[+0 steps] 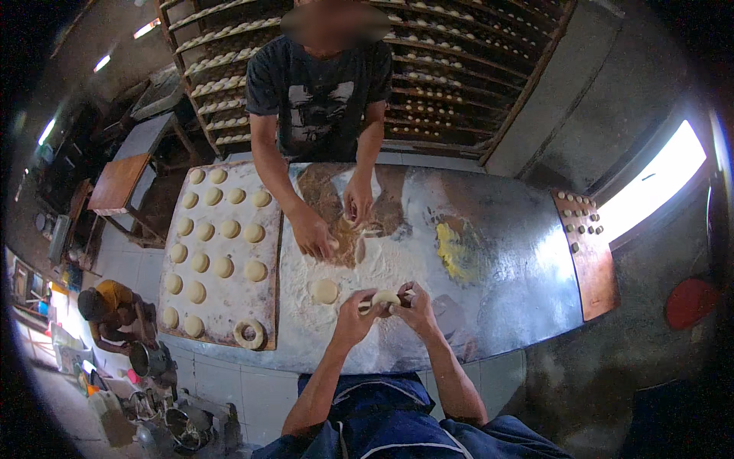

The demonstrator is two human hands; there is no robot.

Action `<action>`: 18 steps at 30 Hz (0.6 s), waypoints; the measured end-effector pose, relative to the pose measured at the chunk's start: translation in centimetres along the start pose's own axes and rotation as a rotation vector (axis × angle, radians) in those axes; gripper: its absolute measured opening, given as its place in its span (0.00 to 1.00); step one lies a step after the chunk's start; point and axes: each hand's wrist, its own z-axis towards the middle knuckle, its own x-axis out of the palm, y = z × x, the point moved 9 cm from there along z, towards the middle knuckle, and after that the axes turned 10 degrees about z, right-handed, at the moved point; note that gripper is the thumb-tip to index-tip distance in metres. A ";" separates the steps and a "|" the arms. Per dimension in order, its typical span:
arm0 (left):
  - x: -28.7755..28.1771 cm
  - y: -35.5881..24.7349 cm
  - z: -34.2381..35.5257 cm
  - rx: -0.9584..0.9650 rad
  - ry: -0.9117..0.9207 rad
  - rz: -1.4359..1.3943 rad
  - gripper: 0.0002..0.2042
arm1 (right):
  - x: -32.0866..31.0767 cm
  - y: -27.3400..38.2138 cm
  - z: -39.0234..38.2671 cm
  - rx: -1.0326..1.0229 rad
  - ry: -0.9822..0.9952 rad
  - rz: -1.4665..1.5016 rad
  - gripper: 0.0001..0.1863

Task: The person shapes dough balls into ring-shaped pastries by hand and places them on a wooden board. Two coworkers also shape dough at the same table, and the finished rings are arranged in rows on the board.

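The dough (385, 297) hangs over the table (520, 306) to the right of the board (229, 302), level with the board's nearer half. It lies directly between the left hand (356, 312) and the right hand (414, 307) and touches both, so neither is nearer to it; of the two, the left is closer to the board. Each hand is curled nearly closed, fingertips pinching its own side of the dough. What shows is a pale arch, its long axis running roughly sideways, away from the board; fingers cover its ends, so I cannot tell whether it forms a closed loop. Between board and dough, a disc (325, 291) lies flat on the table, near the left hand. On the board's near right corner rests a ring (258, 334)
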 end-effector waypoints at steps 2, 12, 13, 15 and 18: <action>3.2 0.2 -0.4 -0.321 0.233 -0.347 0.16 | -0.2 1.1 -1.0 -0.004 0.005 0.139 0.23; 6.8 -2.0 -2.0 -0.546 0.120 -1.115 0.15 | 0.6 4.8 -1.9 0.088 0.437 0.317 0.30; 6.6 -2.3 -2.1 -0.526 0.160 -1.062 0.16 | 0.7 4.8 -1.8 0.119 0.454 0.362 0.30; 6.4 -3.4 -1.4 -0.459 0.186 -1.020 0.17 | -0.9 -0.5 0.1 0.250 0.280 0.457 0.21; 7.2 -1.8 -1.3 -0.427 0.048 -1.359 0.13 | -2.2 -3.0 0.1 0.236 0.052 -0.033 0.27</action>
